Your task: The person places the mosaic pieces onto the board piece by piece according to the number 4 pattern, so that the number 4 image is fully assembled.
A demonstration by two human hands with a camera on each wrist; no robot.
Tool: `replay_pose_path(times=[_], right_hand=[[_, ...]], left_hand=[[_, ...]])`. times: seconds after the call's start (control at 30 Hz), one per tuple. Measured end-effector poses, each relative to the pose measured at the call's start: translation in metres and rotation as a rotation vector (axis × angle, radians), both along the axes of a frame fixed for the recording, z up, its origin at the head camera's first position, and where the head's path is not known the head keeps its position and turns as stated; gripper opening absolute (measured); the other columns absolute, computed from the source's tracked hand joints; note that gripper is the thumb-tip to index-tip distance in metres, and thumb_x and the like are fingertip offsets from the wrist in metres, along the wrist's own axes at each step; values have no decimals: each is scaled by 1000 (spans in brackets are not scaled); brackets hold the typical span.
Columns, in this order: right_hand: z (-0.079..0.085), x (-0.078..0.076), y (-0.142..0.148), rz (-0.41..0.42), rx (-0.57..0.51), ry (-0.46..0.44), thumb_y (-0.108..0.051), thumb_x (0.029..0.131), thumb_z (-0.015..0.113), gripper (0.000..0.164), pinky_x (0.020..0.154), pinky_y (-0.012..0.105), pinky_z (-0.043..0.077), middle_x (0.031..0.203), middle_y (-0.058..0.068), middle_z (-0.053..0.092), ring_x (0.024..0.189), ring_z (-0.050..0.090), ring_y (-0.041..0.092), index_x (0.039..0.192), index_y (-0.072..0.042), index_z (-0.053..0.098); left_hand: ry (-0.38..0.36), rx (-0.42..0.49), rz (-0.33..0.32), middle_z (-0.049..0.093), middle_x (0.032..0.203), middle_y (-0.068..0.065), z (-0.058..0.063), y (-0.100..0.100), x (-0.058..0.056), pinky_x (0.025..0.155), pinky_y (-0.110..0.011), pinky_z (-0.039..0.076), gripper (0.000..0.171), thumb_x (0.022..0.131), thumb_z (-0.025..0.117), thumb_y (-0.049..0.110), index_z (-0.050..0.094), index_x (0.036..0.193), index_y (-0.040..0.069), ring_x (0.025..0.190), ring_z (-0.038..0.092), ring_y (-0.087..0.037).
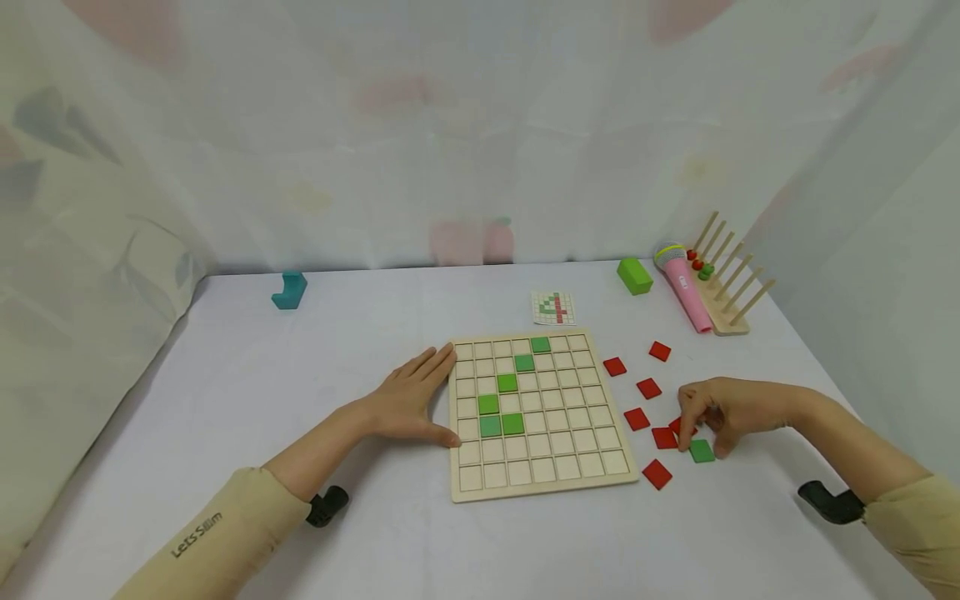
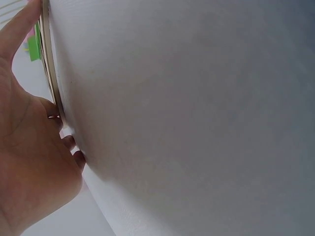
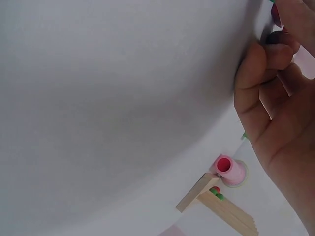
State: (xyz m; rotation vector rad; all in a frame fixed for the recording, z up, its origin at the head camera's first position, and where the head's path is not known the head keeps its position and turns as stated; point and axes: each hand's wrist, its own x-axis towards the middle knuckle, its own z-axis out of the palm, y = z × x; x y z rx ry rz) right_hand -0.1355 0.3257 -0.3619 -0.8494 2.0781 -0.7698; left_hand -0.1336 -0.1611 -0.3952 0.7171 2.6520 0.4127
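A wooden grid board (image 1: pixel 551 486) lies flat on the white table, with several green tiles (image 1: pixel 513 424) set in its squares along a diagonal and beside it. My left hand (image 1: pixel 408 400) rests spread against the board's left edge, thumb at the near side and fingers towards the far corner. Right of the board, my right hand (image 1: pixel 727 408) pinches a loose green tile (image 1: pixel 702 452) by its sides between thumb and index finger, low at the tabletop. Several red tiles (image 1: pixel 657 474) lie scattered around it; one is partly hidden under this hand.
Behind the board lies a small pattern card (image 1: pixel 553 308). Farther back right are a green block (image 1: pixel 635 276), a pink toy microphone (image 1: pixel 688 292) and a wooden peg rack (image 1: pixel 731 322) with upright sticks. A teal curved block (image 1: pixel 290 290) sits at the back left.
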Motion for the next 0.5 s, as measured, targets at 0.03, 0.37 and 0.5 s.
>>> replay_pose_path(times=[0.03,0.37,0.5], right_hand=[[0,0,0,-4,9,8,-18,79,81,20,61,18,49,90,6,55,76,56,20,97,-23,78],[-1,1,-2,0,42,86,-21,76,84,20,63,19,50,92,-2,57,80,55,13,92,-26,72],[-2,0,-3,-7,48,96,-22,75,84,24,63,19,49,90,0,57,80,54,14,92,-26,68]], left_hand=[[1,0,-1,-3,170,-2,0,0,0,119,-65,21,127,71,69,75,4,161,13,158,1,-34],[0,-6,0,-3,170,-2,0,1,0,119,-66,21,128,71,69,76,3,160,13,158,0,-33],[1,-6,1,-2,170,-2,-1,1,-1,118,-66,21,128,70,69,76,3,160,13,158,1,-33]])
